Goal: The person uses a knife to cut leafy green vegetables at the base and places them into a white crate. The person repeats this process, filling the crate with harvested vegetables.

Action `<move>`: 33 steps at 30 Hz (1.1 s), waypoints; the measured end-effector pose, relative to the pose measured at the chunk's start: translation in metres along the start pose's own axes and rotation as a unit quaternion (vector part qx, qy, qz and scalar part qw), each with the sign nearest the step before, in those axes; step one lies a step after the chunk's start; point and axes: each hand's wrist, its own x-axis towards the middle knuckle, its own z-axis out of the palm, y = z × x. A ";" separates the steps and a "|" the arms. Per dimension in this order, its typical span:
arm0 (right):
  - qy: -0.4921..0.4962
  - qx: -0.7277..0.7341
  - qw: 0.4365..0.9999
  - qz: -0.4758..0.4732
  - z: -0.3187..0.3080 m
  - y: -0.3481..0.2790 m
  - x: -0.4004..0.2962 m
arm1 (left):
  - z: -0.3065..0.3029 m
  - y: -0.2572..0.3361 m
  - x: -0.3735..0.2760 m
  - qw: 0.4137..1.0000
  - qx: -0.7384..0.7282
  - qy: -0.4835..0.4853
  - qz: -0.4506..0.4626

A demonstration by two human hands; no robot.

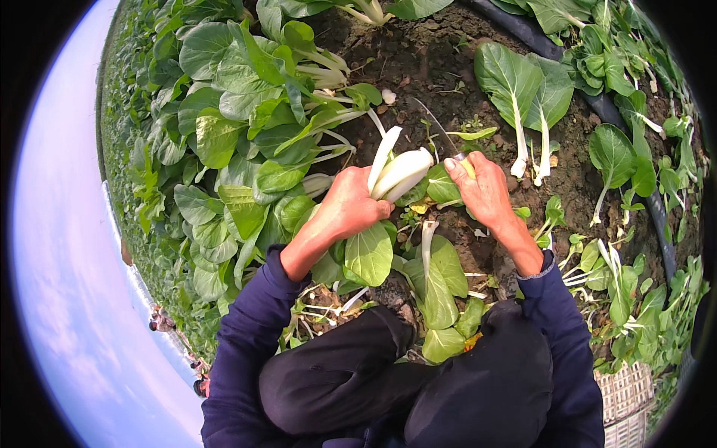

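Note:
My left hand (pixel 354 201) grips a head of bok choy (pixel 404 171) around its stalks. The pale cut base points up and to the right, one stalk stands apart from it, and the leaves hang below my wrist. In my right hand (pixel 485 191) is a knife (pixel 440 124) with a yellow handle and a thin curved blade pointing away from me. The blade is apart from the bok choy, over bare soil. Loose bok choy leaves (pixel 442 280) lie on the ground between my knees.
Dense rows of growing bok choy (pixel 241 112) fill the left side. Cut leaves (pixel 521 95) lie on the soil (pixel 414 61) to the right. A black hose (pixel 608 109) runs past them. Plastic crates (pixel 624 392) stand at lower right. Several people (pixel 162 320) are far off at left.

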 end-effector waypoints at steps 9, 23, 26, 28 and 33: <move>-0.039 0.063 0.988 -0.136 0.095 0.015 0.053 | -0.020 0.019 0.005 0.923 0.283 0.159 0.207; -0.067 0.044 0.997 -0.022 0.100 -0.007 0.051 | -0.074 -0.026 0.080 0.879 0.403 0.253 0.028; -0.081 0.043 0.996 -0.020 0.110 -0.006 0.054 | -0.077 -0.030 0.081 0.917 0.321 0.229 -0.052; -0.044 0.060 0.996 -0.042 0.117 -0.004 0.054 | -0.085 -0.033 0.084 0.925 0.303 0.210 -0.086; -0.054 0.043 0.996 -0.065 0.132 -0.006 0.058 | -0.074 -0.057 0.091 0.839 0.507 0.175 0.090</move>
